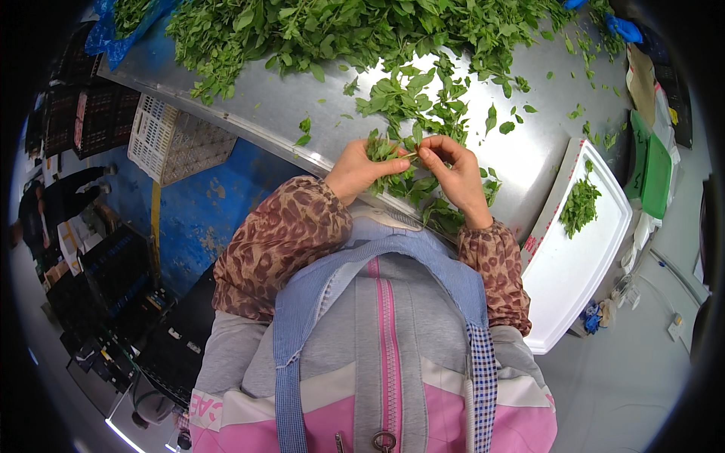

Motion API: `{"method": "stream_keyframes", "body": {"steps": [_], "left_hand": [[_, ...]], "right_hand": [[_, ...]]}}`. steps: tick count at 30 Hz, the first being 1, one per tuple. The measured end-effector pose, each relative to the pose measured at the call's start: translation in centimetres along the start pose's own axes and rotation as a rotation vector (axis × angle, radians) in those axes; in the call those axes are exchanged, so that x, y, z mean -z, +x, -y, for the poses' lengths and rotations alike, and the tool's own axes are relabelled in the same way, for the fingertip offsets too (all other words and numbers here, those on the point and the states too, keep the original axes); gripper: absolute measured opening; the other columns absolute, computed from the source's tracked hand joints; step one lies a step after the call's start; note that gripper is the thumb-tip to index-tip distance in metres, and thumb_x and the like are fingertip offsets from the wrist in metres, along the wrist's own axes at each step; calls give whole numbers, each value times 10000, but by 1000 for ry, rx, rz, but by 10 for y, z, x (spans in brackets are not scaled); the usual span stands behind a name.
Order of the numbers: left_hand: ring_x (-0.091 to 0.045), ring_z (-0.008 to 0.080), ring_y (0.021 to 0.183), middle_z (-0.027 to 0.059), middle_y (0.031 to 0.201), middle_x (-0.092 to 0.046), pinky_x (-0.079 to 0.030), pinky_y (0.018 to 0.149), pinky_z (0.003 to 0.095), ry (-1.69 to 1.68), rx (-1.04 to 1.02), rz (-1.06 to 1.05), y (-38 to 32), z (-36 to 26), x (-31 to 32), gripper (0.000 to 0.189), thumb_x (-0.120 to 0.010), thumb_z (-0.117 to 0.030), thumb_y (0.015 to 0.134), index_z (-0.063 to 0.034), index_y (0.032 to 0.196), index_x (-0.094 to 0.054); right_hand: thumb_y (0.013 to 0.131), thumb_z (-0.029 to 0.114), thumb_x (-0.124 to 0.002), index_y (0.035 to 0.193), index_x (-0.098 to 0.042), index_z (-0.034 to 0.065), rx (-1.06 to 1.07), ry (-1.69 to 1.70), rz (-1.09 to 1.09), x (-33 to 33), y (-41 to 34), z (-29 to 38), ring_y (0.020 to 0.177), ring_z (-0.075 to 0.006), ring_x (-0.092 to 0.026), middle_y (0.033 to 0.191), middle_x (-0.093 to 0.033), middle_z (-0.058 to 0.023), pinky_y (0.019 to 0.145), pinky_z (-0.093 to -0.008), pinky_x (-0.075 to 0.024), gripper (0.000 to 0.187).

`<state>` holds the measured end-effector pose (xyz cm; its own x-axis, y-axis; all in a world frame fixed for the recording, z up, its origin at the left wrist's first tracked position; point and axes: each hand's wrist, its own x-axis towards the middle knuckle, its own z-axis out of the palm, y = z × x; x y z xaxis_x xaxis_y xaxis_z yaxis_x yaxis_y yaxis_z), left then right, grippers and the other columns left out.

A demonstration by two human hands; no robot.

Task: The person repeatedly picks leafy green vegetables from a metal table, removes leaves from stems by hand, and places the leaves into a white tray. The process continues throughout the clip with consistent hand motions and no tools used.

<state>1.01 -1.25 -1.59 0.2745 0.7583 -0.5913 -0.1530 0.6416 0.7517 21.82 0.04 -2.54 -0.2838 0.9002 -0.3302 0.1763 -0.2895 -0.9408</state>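
My left hand is closed around a small bunch of leafy green sprigs at the near edge of the metal table. My right hand pinches a thin stem at the bunch's right side, its fingertips close to the left thumb. Just beyond my hands lie loose sprigs, and more leaves lie beneath them by the edge. A big heap of leafy greens covers the far side of the table. On the right, one small bunch rests in a white foam tray.
The metal table has scattered leaves. Green plastic containers stand at the right, and a blue gloved hand shows at the upper right. A white plastic crate is left of the table. A person in dark clothes is far left.
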Motion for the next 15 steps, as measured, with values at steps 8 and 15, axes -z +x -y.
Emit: {"method": "stream_keyframes", "body": {"steps": [8, 15], "left_hand": [[-636, 125, 900, 60, 975, -691, -493, 816, 262, 9, 33, -32, 1, 0, 0, 284, -783, -122, 834, 25, 1055, -682], [-630, 146, 861, 62, 1001, -658, -506, 782, 279, -92, 31, -24, -2, -3, 1, 239, -734, -138, 879, 0, 1054, -649]], "right_hand": [[891, 78, -675, 948, -637, 7, 422, -553, -122, -7, -1, 6, 724, -213, -617, 844, -647, -84, 649, -311, -493, 99], [836, 79, -699, 936, -651, 40, 441, -786, -201, -5, 0, 6, 784, -296, -624, 853, -642, -114, 668, -374, -501, 118]]}}
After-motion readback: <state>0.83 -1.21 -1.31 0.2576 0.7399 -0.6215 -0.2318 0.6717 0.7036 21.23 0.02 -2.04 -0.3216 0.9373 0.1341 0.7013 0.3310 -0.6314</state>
